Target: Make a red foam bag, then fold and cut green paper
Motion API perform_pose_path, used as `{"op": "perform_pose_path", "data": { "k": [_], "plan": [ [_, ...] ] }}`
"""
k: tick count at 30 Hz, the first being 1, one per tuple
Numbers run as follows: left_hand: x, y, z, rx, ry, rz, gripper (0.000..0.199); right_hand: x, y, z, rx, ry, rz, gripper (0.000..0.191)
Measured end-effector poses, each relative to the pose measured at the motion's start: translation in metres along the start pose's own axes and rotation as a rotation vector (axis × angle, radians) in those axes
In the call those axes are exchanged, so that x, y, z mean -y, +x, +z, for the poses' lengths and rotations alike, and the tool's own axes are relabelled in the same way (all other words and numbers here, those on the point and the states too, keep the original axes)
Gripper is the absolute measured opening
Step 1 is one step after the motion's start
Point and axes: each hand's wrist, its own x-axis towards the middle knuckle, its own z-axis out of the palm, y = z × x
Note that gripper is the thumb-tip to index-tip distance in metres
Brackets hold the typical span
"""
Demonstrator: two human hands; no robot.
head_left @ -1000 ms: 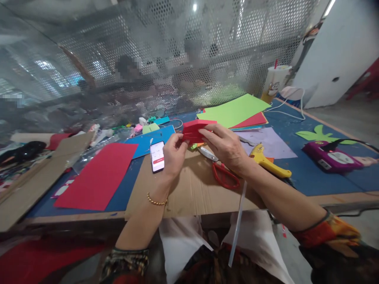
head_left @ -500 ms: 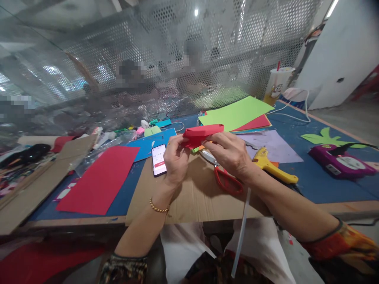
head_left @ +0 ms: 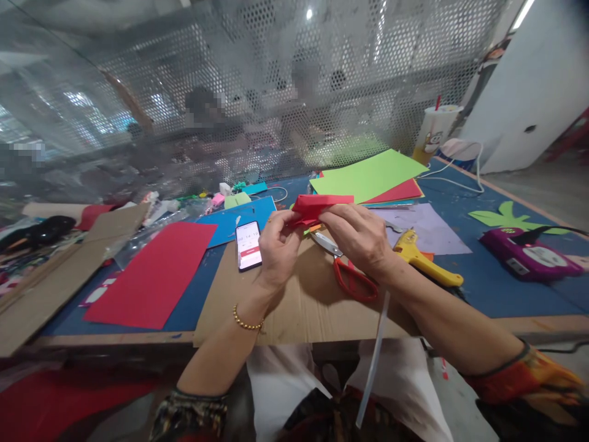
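Note:
A folded piece of red paper is held up between my two hands, above the cardboard sheet. My left hand pinches its left end, and my right hand grips its right end; the fingertips are partly hidden behind the hands. Below them lie red-handled scissors, blades pointing away. To the right of my right hand rests a yellow glue gun, with a clear glue stick trailing over the table edge. A lit phone lies just left of my left hand.
On the left lies a red sheet beside a blue sheet. Green sheets are stacked at the back, near a drink cup. A purple device sits right, by a green leaf cutout. Perforated mesh rises behind.
The red paper has turned slightly between my hands; it now looks flatter, with its open hollow top no longer showing. Both hands stay in nearly the same place.

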Motion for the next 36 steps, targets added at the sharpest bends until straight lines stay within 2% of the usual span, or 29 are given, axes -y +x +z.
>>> {"op": "perform_pose_path", "data": {
  "k": [8, 12, 17, 24, 36],
  "plan": [
    [0.0053, -0.0003, 0.002, -0.02, 0.019, 0.059, 0.009, -0.0016, 0.0008, 0.0015, -0.06, 0.059, -0.026, 0.017],
    [0.0031, -0.0005, 0.0018, 0.009, 0.011, 0.027, 0.005, -0.0015, 0.0001, 0.0018, -0.055, 0.072, 0.022, 0.019],
    [0.0007, -0.0011, 0.0007, 0.04, 0.007, 0.014, 0.002, -0.0022, -0.0023, 0.0016, 0.017, 0.035, 0.042, 0.015],
    [0.0019, -0.0022, 0.0007, 0.064, 0.007, -0.014, 0.003, -0.0039, -0.0024, 0.004, -0.067, 0.09, 0.013, 0.014],
    [0.0058, -0.003, 0.0014, 0.044, -0.034, -0.03, 0.007, -0.0035, 0.0025, 0.0041, -0.046, 0.119, -0.012, 0.009]
  ]
}}
